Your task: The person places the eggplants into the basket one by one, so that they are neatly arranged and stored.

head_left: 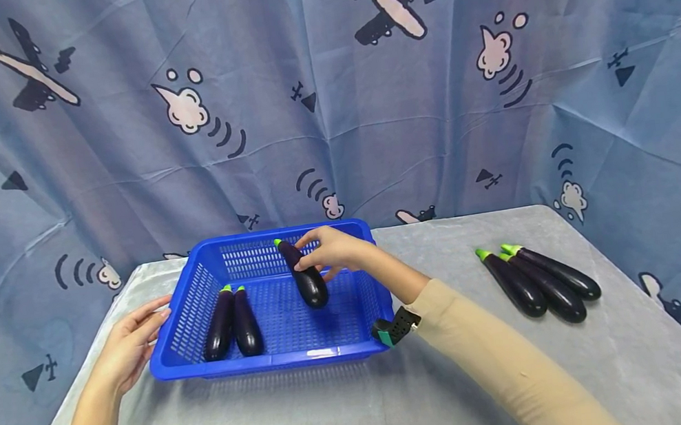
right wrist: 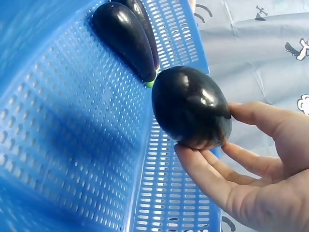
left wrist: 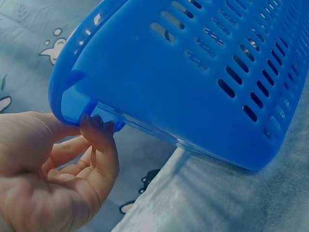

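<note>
My right hand point(head_left: 337, 249) holds a dark purple eggplant point(head_left: 305, 276) with a green stem end, raised over the right half of a blue plastic basket point(head_left: 269, 367). In the right wrist view its glossy round end point(right wrist: 192, 106) faces the camera, with thumb and fingers on opposite sides. Two more eggplants, a left one point(head_left: 219, 325) and a right one point(head_left: 246, 325), lie side by side in the basket's left part. At the basket's left side, my left hand point(head_left: 128, 349) grips the rim; the left wrist view shows its curled fingers point(left wrist: 104, 137) at the rim's edge.
On the right side of the grey cloth-covered table point(head_left: 456, 366) lie three eggplants point(head_left: 544, 284) close together, stems pointing back. A blue curtain point(head_left: 329, 103) with printed planes hangs behind the table. Dark wrist bands point(head_left: 396, 326) sit on both wrists.
</note>
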Tool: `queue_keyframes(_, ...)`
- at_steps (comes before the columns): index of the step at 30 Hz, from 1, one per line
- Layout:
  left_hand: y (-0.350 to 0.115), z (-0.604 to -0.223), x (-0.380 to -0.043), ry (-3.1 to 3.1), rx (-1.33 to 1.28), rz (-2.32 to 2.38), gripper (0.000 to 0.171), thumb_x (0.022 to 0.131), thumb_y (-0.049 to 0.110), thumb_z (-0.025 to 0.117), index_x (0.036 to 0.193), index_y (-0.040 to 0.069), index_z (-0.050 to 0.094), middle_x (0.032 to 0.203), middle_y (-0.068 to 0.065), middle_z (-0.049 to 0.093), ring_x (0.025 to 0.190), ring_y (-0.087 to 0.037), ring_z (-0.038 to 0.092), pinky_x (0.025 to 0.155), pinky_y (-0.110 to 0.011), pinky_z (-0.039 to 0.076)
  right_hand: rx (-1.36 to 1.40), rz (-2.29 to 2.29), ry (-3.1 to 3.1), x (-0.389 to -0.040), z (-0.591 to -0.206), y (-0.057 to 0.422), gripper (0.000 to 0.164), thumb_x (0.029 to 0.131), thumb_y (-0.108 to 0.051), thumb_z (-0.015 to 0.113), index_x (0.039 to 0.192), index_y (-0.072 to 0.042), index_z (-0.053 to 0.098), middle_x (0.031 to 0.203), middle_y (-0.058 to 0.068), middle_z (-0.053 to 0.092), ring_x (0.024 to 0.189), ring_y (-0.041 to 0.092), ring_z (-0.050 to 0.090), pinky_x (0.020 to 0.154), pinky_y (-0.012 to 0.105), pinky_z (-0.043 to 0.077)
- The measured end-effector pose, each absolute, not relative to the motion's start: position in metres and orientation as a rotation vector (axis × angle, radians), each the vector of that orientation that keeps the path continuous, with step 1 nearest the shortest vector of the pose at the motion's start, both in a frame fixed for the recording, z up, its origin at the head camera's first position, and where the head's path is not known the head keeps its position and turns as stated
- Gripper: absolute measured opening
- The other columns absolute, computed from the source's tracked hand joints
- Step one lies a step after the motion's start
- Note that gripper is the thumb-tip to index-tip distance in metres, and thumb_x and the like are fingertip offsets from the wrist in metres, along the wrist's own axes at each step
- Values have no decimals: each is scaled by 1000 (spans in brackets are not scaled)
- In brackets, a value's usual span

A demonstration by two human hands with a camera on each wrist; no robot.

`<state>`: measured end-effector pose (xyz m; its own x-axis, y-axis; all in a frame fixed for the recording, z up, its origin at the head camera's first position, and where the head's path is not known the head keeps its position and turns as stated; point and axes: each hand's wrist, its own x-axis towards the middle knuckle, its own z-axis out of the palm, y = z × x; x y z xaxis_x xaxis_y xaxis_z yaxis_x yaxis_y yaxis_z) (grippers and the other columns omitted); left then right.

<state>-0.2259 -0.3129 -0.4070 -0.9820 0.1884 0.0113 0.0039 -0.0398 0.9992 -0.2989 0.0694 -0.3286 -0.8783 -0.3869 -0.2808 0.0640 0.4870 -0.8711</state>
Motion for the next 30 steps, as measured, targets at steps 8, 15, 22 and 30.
queue_keyframes(8,-314,-408,-224,2095,173,2160,35,113,12,50,114,39,73,107,14,75,94,-5,73,76,-24,64,-349,-1322,2291,-304,-332,58,54,98,-8,75,148,-1,56,128,23,69,121,40,68,93,49,63)
queue_keyframes(15,-315,-407,-224,2116,140,2141,35,113,13,50,113,40,72,106,15,74,93,-5,73,76,-24,63,-398,-1232,2292,-310,-340,49,54,98,-10,76,147,-1,56,128,23,69,115,38,69,90,46,64)
queue_keyframes(22,-316,-407,-226,2108,137,2138,34,113,13,50,114,39,72,106,15,75,94,-5,73,76,-24,63,-398,-1196,2238,-315,-342,42,57,98,-7,75,150,1,53,131,26,68,121,43,67,92,48,63)
queue_keyframes(30,-314,-408,-227,2095,171,2158,35,113,11,50,115,38,72,107,14,75,94,-5,74,76,-24,63,-386,-1161,2123,-321,-354,32,56,98,-8,75,149,1,52,136,25,65,125,46,65,91,46,63)
